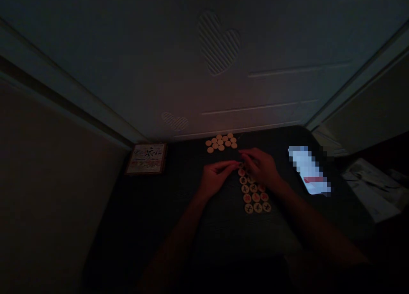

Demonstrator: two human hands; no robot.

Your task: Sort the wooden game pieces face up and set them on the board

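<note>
Round wooden Chinese chess pieces lie face up in rows of up to three on the dark table, with black characters in some rows and red in others. My left hand is closed, thumb and fingertips pinching the edge of a piece at the far end of the left column. Over that same far end hangs my right hand, fingers curled together and covering part of the columns. What its fingertips hold, if anything, is hidden in the dim light. Beyond both hands is a loose cluster of blank-looking pieces.
A flat box with a printed lid rests at the table's back left. A lit phone lies on the right, its screen blurred. White papers are beyond the table's right edge. A pale panel with raised hearts rises behind the table.
</note>
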